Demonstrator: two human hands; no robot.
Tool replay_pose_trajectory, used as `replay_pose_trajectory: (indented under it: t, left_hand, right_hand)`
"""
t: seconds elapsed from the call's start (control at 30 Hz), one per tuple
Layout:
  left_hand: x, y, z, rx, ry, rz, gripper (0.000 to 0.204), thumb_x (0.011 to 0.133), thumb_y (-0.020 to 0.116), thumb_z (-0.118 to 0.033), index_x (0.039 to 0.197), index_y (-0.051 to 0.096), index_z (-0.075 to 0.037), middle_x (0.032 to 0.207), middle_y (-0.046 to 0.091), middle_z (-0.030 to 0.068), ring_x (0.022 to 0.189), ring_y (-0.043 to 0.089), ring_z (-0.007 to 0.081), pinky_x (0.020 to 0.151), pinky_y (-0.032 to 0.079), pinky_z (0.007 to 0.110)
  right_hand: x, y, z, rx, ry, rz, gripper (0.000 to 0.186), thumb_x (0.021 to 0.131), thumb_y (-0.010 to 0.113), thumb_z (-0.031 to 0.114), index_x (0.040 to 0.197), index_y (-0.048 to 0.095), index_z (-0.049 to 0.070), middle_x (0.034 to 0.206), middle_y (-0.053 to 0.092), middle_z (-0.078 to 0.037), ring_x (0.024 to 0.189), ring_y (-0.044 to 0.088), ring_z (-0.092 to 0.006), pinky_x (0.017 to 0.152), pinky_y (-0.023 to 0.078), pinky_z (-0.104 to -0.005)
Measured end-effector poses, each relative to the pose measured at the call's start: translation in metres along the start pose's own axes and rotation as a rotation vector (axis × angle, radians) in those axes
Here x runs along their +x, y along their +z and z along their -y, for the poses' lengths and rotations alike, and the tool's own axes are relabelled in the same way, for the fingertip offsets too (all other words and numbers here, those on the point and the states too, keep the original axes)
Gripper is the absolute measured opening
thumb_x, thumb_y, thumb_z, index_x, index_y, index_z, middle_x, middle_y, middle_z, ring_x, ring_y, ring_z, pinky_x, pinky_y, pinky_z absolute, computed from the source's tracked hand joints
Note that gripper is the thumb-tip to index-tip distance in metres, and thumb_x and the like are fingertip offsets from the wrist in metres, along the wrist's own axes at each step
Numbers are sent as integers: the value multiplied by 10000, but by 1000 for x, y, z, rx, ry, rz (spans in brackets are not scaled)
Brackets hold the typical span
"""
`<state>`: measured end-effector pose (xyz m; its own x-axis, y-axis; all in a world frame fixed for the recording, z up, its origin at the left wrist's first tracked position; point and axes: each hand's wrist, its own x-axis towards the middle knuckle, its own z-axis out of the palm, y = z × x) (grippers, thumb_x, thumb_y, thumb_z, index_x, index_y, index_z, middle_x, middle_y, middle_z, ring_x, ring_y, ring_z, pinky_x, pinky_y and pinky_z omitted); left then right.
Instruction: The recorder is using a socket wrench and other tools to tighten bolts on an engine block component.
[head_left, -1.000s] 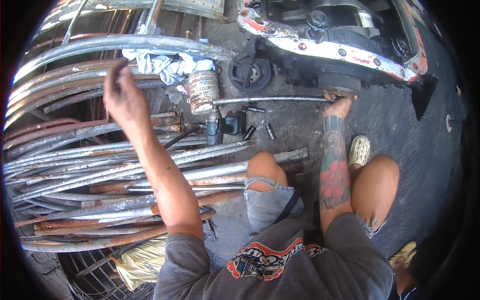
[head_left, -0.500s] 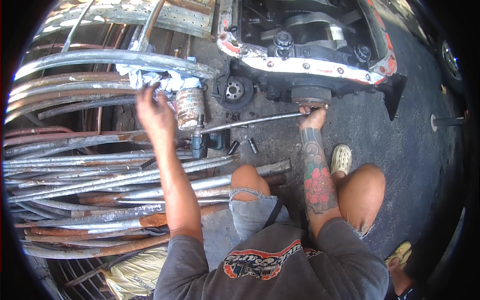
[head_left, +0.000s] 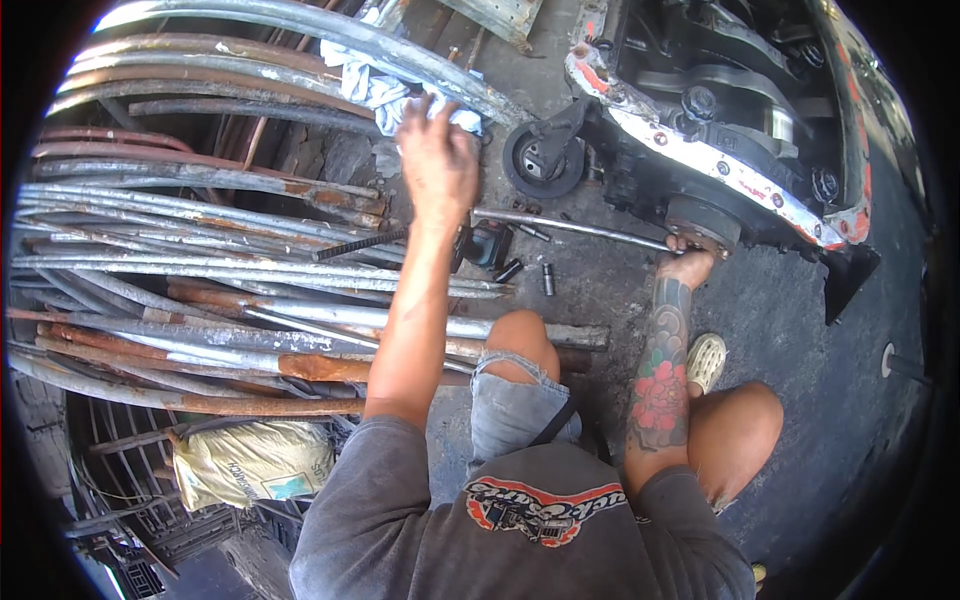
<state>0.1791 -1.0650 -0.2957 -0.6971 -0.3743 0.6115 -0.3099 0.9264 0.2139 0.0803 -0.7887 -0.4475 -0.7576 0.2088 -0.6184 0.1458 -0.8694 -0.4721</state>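
Note:
My left hand point(head_left: 436, 165) is stretched forward with its fingers apart and slightly blurred, at the edge of a crumpled light-blue cloth point(head_left: 368, 92). Whether its fingertips touch the cloth I cannot tell. My right hand point(head_left: 690, 264) is closed around the end of a long metal bar point(head_left: 575, 226), right under the round hub point(head_left: 702, 222) on the front of an engine block point(head_left: 745, 190). The bar slants from that hub toward my left wrist. Beside my left forearm lies a dark power tool point(head_left: 487, 245), partly hidden.
Long rusty pipes point(head_left: 250, 262) are stacked on the left. Two black sockets point(head_left: 548, 279) lie on the ground near my knee. A round black pulley point(head_left: 543, 160) sits left of the engine. A yellowish sack point(head_left: 252, 462) rests at the lower left.
The view has turned, shifting the scene. My left hand now covers where the rusty can stood and is closer to the cloth. My right hand stays on the bar at the hub.

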Motion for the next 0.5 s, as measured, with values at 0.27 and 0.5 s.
replay_pose_trajectory:
  t: [0.27, 0.5]
  left_hand:
    - [-166, 140, 24, -27, -311, 486, 469, 873, 492, -198, 1333, 456, -109, 1496, 226, 207, 1397, 204, 372, 1133, 156, 531]
    - [-170, 120, 3, -359, -303, 483, 359, 889, 502, -149, 1234, 534, -56, 1346, 455, 202, 1335, 308, 384, 1103, 246, 499]
  right_hand:
    - [-13, 9, -23, -159, -102, 70, 145, 818, 386, 38, 862, 519, -1, 654, 503, -101, 470, 413, -143, 386, 310, -275]
    - [-13, 0, -9, -246, -185, 77, 166, 925, 400, 168, 1005, 483, 48, 720, 481, -76, 524, 429, -150, 427, 348, -291]
